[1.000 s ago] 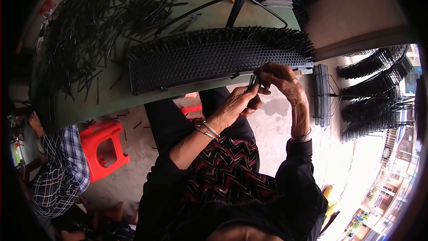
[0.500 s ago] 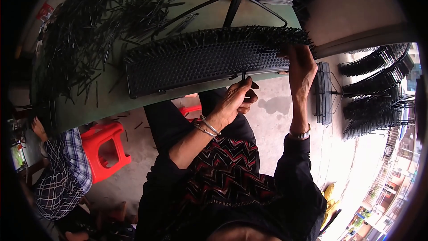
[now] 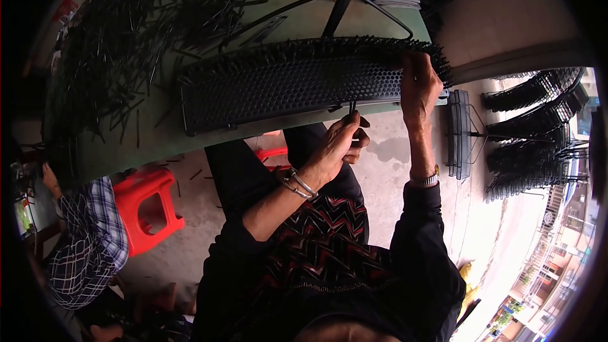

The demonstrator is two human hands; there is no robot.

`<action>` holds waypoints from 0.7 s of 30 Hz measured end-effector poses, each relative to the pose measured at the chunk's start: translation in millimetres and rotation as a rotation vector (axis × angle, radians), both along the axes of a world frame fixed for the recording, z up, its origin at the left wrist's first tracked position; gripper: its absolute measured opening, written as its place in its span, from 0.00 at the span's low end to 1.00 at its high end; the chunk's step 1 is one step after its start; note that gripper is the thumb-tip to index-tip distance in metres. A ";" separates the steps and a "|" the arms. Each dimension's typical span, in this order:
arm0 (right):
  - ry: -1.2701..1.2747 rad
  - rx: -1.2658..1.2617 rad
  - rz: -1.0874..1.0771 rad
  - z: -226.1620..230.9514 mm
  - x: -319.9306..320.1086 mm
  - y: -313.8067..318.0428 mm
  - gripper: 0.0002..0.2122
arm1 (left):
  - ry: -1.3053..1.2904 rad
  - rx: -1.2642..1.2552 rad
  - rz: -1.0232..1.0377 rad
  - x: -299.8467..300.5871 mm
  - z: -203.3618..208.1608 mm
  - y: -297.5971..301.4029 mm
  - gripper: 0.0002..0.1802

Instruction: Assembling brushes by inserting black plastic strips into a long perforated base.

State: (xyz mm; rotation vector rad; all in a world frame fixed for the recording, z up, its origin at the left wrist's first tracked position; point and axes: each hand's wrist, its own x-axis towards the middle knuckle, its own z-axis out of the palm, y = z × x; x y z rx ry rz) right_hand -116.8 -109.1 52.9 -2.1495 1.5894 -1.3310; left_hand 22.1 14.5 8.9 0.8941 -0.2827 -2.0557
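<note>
A long curved black rack (image 3: 266, 92) with a panel full of round holes stands at the near edge of the green table. Short black sticks (image 3: 297, 52) stick out in rows along its upper side. Just below the rack's lower edge, my left hand (image 3: 339, 145) pinches a thin black stick (image 3: 353, 107), pointing upward. At the right end, my right hand (image 3: 418, 92) is closed against the upper part of the panel. Its fingertips are partly hidden, so what they hold cannot be made out.
Loose black sticks (image 3: 145, 31) lie heaped across the green table (image 3: 126, 152) at left. Black metal rods (image 3: 335, 9) rise behind the rack. A red stool (image 3: 149, 209) stands beside another person (image 3: 88, 247). More black racks (image 3: 532, 133) hang at the right.
My right hand has shifted slightly left and up along the panel, its wrist turning. My left hand stays nearly where it was, still pinching a stick. The view has moved a little.
</note>
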 end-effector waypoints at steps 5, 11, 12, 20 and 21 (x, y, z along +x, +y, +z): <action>0.062 0.040 0.053 0.0 -2.0 -6.7 0.04 | 0.032 -0.024 0.003 -1.7 0.5 1.6 0.22; 0.206 0.034 0.073 -6.6 6.6 -15.6 0.05 | 0.009 -0.053 -0.014 0.5 7.1 1.7 0.22; 0.242 -0.015 0.064 -9.2 8.6 -17.3 0.05 | -0.001 -0.054 -0.014 1.0 7.5 1.7 0.23; 0.587 -0.223 -0.001 -18.4 14.5 -12.2 0.12 | 0.000 -0.150 -0.015 -0.6 8.5 0.7 0.24; 0.515 -0.152 0.034 -14.2 14.7 -4.9 0.12 | -0.006 -0.162 -0.012 -0.1 7.3 0.7 0.24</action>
